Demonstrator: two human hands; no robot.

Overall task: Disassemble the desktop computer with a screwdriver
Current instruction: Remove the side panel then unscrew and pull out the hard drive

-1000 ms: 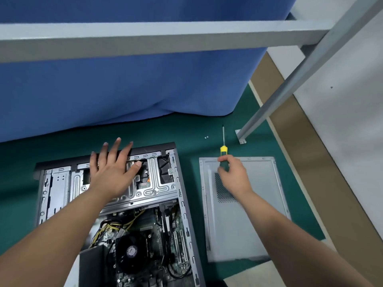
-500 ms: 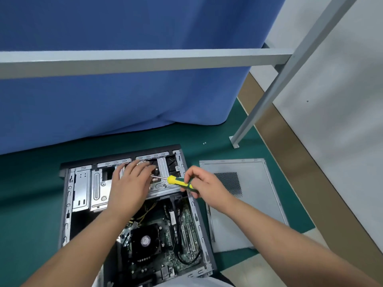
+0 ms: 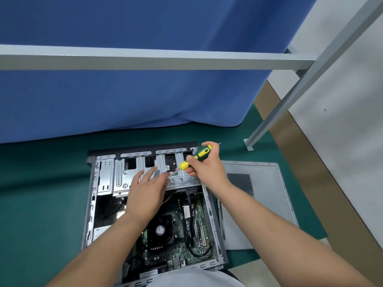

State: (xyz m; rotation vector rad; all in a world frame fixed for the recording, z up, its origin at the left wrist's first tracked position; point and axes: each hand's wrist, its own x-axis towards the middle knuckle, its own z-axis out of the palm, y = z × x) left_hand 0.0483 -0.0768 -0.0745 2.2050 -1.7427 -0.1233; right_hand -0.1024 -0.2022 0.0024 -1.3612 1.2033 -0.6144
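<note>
Colours: blue, green, grey metal.
Yellow-and-dark-green plastic-handled screwdriver; open grey sheet-steel computer case with black front edge; green circuit board with black round fan; pale grey flat side panel with dark perforated mesh patch; dark green table mat; blue cloth curtain; light grey metal frame bar.

Even, fairly bright overhead light leaves only soft shadows around the open computer case, while the left hand smears with motion blur and wide-angle distortion bows the grey frame bar near the edges.
</note>
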